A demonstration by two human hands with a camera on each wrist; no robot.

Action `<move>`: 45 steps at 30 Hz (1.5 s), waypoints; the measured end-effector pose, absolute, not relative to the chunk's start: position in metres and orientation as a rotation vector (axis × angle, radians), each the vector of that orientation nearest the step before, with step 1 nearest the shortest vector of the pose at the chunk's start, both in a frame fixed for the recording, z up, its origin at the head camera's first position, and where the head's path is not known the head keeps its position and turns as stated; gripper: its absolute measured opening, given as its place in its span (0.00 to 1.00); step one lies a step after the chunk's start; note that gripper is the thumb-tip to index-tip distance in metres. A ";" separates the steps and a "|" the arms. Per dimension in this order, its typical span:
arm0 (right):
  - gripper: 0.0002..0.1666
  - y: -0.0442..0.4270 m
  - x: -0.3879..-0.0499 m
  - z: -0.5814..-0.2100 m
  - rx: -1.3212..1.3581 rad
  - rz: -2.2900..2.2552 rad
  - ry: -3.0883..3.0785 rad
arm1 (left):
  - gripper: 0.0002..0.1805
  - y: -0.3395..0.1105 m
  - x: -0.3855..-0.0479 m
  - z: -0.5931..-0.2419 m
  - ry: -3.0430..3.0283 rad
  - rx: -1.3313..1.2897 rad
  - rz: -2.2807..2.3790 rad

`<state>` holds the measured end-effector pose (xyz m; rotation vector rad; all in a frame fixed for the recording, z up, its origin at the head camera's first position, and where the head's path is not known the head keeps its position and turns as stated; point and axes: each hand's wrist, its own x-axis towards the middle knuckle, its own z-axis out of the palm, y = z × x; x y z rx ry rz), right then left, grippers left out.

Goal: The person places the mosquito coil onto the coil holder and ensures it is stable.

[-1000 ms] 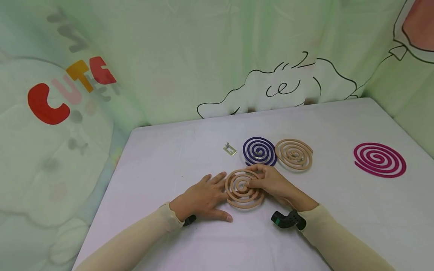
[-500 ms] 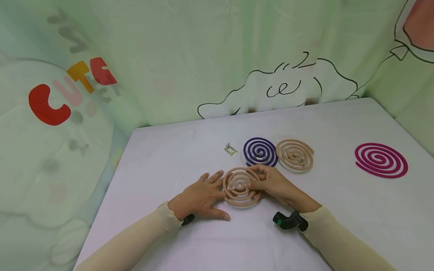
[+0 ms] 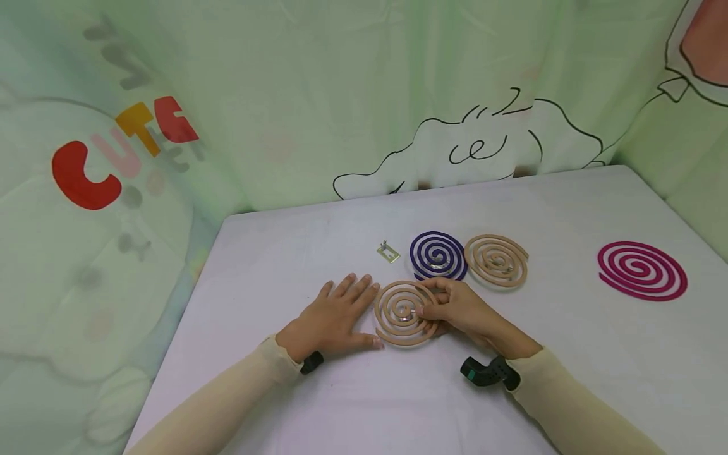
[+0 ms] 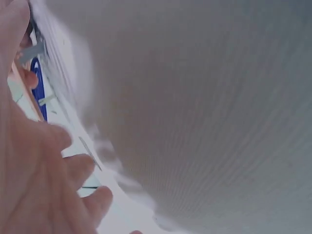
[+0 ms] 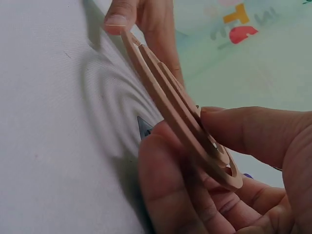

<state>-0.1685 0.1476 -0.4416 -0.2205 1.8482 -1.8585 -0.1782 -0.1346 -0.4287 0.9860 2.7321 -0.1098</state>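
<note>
In the head view my right hand (image 3: 459,308) pinches a tan mosquito coil (image 3: 402,311) between thumb and fingers, by its right side. The coil is tilted above the cloth. Under its centre a small metal coil stand (image 5: 145,128) shows its pointed tip in the right wrist view; the rest of the stand is mostly hidden. My left hand (image 3: 334,319) lies palm down with fingers spread at the coil's left edge. Its thumb is close to the rim; whether they touch I cannot tell. In the left wrist view the left fingers (image 4: 80,168) appear beside grey cloth.
Behind the hands lie a dark blue coil (image 3: 436,254) and another tan coil (image 3: 496,260), edges meeting, metal showing beneath both. A loose metal stand (image 3: 388,253) sits left of them. Farther right is a magenta coil (image 3: 641,270). A white cloth covers the table (image 3: 273,253).
My left hand has drawn from under the coil's left edge to beside it, turning its fingers away from me. The right hand still pinches the tan coil, which has shifted slightly.
</note>
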 end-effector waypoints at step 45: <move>0.57 0.152 -0.158 -0.429 -0.489 -1.380 2.456 | 0.60 -0.135 -0.197 -0.433 2.630 1.132 0.337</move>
